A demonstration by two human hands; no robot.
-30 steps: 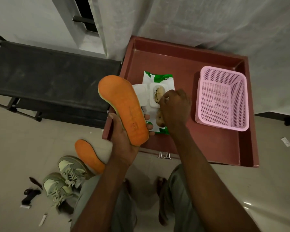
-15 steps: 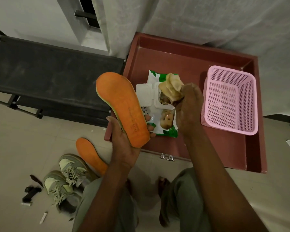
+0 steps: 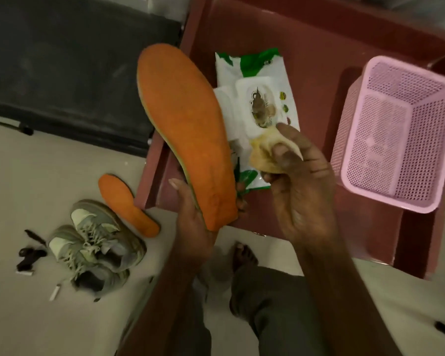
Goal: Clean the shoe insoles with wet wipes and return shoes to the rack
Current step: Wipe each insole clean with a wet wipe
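My left hand (image 3: 194,222) grips an orange insole (image 3: 184,129) by its heel end, toe pointing up and away. Just right of it, my right hand (image 3: 297,183) holds a crumpled wet wipe (image 3: 261,152) between thumb and fingers. Behind both lies the white and green wet wipes pack (image 3: 254,98) with its flap lid open. A second orange insole (image 3: 127,205) lies on the floor beside a pair of grey-green sneakers (image 3: 95,245). The dark shoe rack (image 3: 70,73) stands at the upper left.
The wipes pack and a pink perforated basket (image 3: 401,132) sit on a dark red tray-like table (image 3: 319,42). Small dark bits and white scraps (image 3: 30,253) lie on the beige floor at left. My legs and a bare foot (image 3: 244,255) are below.
My right hand pulled a wipe out of the pack, lifted it, then brought it down beside the insole. The left hand kept holding the insole. The camera moved closer.
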